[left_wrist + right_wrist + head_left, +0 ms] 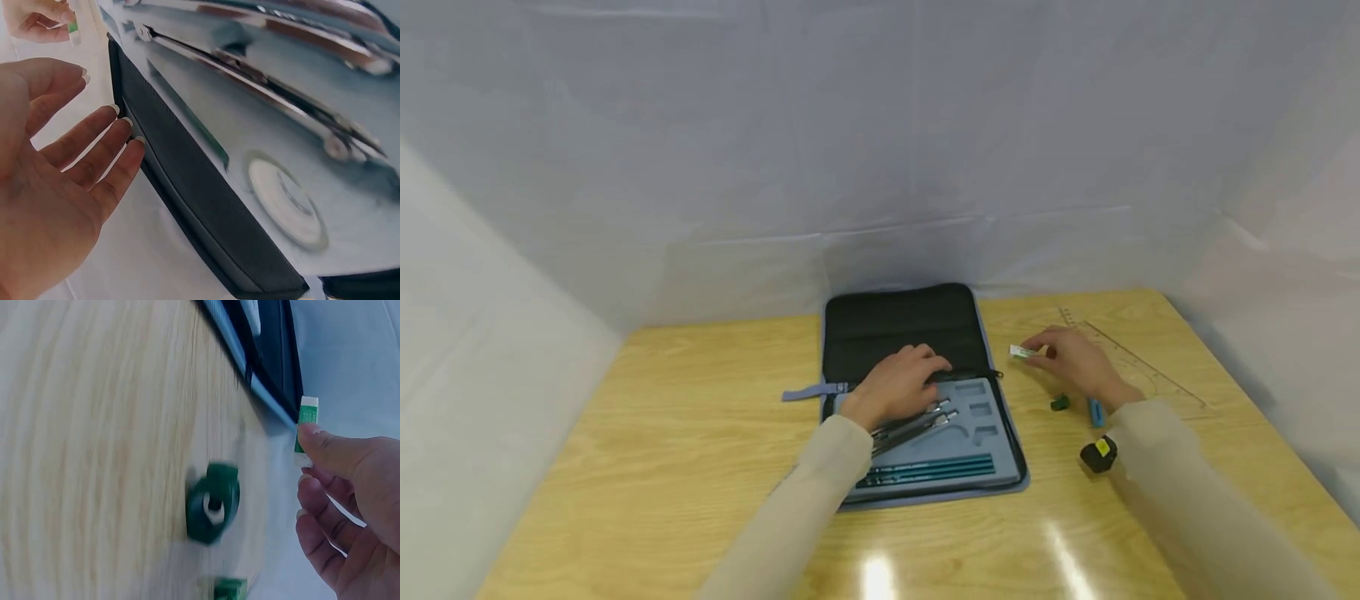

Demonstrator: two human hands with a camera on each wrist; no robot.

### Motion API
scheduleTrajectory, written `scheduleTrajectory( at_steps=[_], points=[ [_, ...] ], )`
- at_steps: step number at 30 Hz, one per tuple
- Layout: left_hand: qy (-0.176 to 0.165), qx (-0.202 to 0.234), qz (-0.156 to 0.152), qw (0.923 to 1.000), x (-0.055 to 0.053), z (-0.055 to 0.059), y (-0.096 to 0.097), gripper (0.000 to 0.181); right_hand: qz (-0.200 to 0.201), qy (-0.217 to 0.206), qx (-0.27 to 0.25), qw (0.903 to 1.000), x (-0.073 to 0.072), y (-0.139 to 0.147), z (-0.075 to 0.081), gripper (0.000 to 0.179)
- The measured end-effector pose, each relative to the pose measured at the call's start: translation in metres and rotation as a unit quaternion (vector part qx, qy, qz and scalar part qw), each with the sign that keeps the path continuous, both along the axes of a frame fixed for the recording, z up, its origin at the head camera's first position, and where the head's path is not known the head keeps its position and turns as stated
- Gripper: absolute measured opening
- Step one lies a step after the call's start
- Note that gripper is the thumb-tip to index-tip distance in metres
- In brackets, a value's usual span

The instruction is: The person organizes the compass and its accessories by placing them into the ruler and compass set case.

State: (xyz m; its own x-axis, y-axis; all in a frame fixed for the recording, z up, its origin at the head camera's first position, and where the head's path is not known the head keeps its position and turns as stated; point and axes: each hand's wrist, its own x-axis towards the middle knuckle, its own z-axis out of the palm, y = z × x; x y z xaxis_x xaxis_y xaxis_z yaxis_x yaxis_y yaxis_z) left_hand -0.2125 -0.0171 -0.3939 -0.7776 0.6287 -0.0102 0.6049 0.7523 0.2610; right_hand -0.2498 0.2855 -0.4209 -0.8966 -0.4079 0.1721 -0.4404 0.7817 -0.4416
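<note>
A zippered case (902, 325) lies unfolded on the table, with a light grey-blue tray (981, 446) in its near half. My left hand (898, 385) hovers over the tray's upper left part; the left wrist view shows its fingers loosely bent and holding nothing. Metal compasses (917, 432) and several dark green pencils (932, 471) sit in the tray, partly covered by my left hand and sleeve. To the right of the case, my right hand (1078, 362) pinches a small white eraser (307, 428) with a green sleeve between thumb and fingers, held above the table.
Near my right forearm are a small green sharpener (1060, 402), a blue item (1096, 412) and a black object with a yellow patch (1099, 454). A clear set square (1138, 362) lies behind them. Empty recesses (981, 410) show in the tray's right side.
</note>
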Motion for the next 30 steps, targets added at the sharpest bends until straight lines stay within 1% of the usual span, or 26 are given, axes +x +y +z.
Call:
scheduleTrajectory(
  at_steps=[5, 9, 16, 20, 23, 26, 30],
  points=[
    [-0.006, 0.000, 0.016, 0.9999, 0.000, -0.001, -0.009, 0.036, 0.014, -0.001, -0.002, 0.9999, 0.002, -0.012, -0.001, 0.024],
    [-0.005, 0.002, 0.023, 0.9997, 0.000, -0.001, -0.013, 0.035, 0.021, 0.008, 0.007, 0.9997, 0.003, -0.022, -0.001, 0.023],
    [-0.001, 0.012, 0.037, 0.9992, -0.001, -0.003, -0.020, 0.035, 0.036, 0.019, 0.011, 0.9991, 0.008, -0.039, 0.006, 0.023],
    [-0.005, 0.018, 0.051, 0.9985, 0.000, -0.004, -0.026, 0.035, 0.059, 0.009, 0.011, 0.9981, 0.009, -0.047, 0.008, 0.023],
    [-0.009, 0.017, 0.059, 0.9981, 0.000, -0.003, -0.031, 0.035, 0.080, -0.008, 0.013, 0.9967, 0.008, -0.051, 0.009, 0.022],
    [-0.012, 0.018, 0.067, 0.9975, 0.002, -0.004, -0.037, 0.035, 0.101, -0.021, 0.012, 0.9946, 0.006, -0.053, 0.006, 0.020],
    [-0.015, 0.020, 0.078, 0.9966, 0.004, -0.006, -0.045, 0.034, 0.115, -0.032, 0.003, 0.9929, 0.005, -0.054, 0.002, 0.019]
  ],
)
